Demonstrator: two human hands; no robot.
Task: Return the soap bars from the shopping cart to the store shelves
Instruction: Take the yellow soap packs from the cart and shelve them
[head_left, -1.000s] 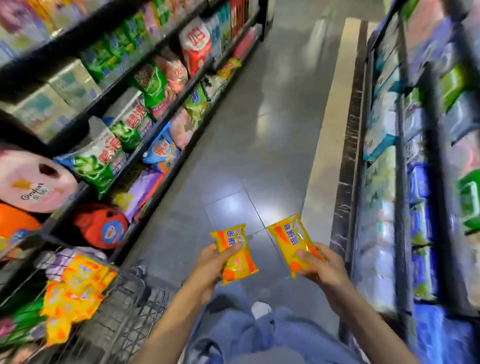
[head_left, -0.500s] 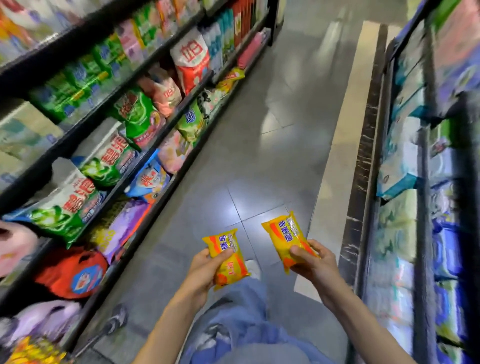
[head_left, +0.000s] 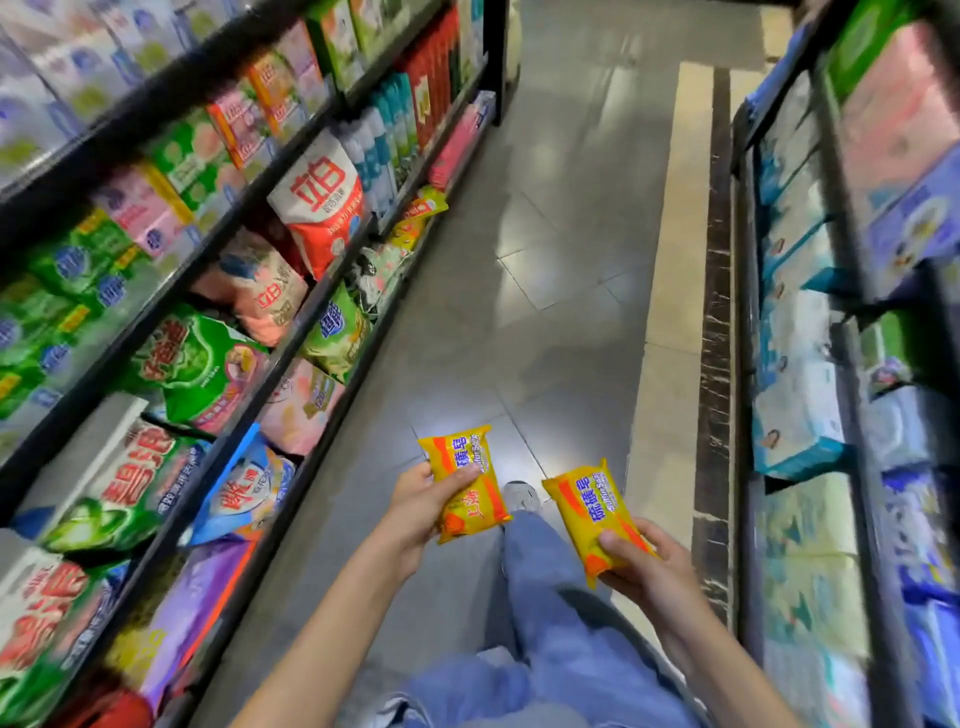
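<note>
My left hand (head_left: 421, 506) grips a yellow-and-orange wrapped soap bar (head_left: 465, 483) by its lower left side, thumb across its front. My right hand (head_left: 647, 566) holds a second yellow soap bar (head_left: 589, 512) of the same kind, thumb pressed on its lower end. Both bars are held in front of me over the aisle floor, side by side and apart. The shopping cart is out of view.
Black shelves on the left (head_left: 291, 332) carry bags of washing powder, with yellow packets (head_left: 415, 221) on the lowest shelf further along. Shelves on the right (head_left: 748, 364) hold blue and white packs. Grey tiled aisle floor (head_left: 561, 260) runs ahead. My shoe (head_left: 519, 496) steps forward.
I have moved forward down the aisle; the cart dropped out of view at lower left. Both hands keep their soap bars, the right one now lower.
</note>
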